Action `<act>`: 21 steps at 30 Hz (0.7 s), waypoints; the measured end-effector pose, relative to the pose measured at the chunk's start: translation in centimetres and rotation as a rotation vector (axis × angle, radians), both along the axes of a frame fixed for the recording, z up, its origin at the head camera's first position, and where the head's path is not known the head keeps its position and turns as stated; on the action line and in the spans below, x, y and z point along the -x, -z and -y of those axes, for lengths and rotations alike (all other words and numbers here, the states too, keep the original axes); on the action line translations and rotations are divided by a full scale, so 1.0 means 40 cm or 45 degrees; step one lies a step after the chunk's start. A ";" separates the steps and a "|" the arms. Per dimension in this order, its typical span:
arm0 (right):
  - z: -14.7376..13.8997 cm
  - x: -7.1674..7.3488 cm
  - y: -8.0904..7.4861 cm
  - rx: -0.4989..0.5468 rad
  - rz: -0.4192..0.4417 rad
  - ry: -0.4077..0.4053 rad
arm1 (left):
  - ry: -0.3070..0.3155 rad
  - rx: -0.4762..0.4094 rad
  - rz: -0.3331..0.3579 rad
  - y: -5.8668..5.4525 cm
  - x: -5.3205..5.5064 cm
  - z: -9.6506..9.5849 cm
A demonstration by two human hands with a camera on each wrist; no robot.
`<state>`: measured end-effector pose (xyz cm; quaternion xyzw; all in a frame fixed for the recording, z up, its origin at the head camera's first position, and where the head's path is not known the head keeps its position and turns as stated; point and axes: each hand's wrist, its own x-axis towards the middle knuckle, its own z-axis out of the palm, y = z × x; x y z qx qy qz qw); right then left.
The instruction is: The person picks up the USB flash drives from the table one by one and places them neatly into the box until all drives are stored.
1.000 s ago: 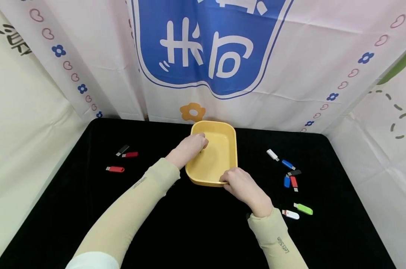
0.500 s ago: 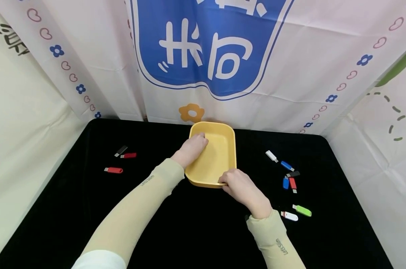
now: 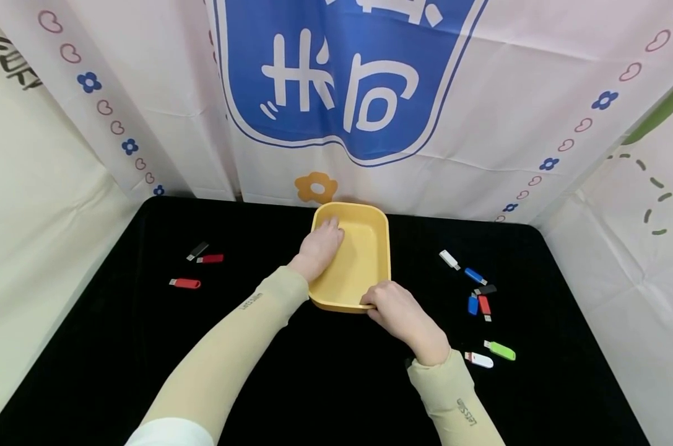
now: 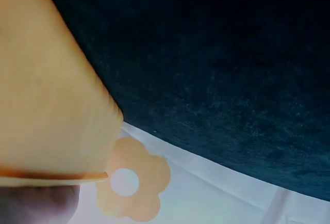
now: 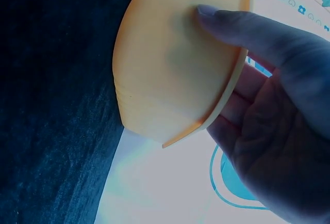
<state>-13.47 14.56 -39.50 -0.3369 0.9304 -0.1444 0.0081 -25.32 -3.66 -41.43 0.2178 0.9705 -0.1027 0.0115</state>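
Note:
A yellow rectangular tray (image 3: pixel 364 248) stands near the back edge of the black table, with nothing seen lying in it. My left hand (image 3: pixel 319 249) reaches over its left wall, and the fingers lie loosely extended on the inner side. Only a blurred bit of that hand (image 4: pixel 38 203) shows past the rim in the left wrist view. At the near right corner my right hand (image 3: pixel 400 314) grips the tray's wall. The right wrist view shows the thumb on the tray's outer face (image 5: pixel 149 69) and the other fingers behind the rim.
On the black cloth (image 3: pixel 325 378) at left lie a black USB stick (image 3: pixel 197 251) and two red ones, the nearer (image 3: pixel 186 284) apart. Several more lie at right, including white (image 3: pixel 449 259), blue (image 3: pixel 475 275) and green (image 3: pixel 501 350). A printed curtain (image 3: pixel 459 179) hangs behind.
My left hand has shifted slightly further over the tray, and its curled fingers have loosened and spread. The right hand keeps its grip on the near corner. The view has drifted slightly.

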 end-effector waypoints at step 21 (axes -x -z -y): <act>-0.002 0.003 -0.002 -0.004 0.009 -0.009 | -0.028 0.201 -0.065 0.026 0.009 -0.015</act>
